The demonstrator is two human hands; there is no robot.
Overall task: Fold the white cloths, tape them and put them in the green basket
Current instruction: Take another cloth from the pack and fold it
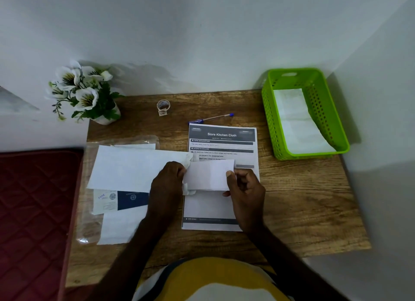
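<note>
Both hands — left (167, 184), right (246, 188) — pinch a folded white cloth (207, 176) above the sheet (222, 141) headed "Store Kitchen Cloth" — perforated green basket (269, 121) far right on the woodgrain table (303, 199).

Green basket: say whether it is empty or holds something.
Not empty. The green basket already holds folded white cloth lying flat on its floor.

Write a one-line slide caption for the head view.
Both hands fold a white cloth over the instruction sheet, with the green basket waiting nearby.
</note>
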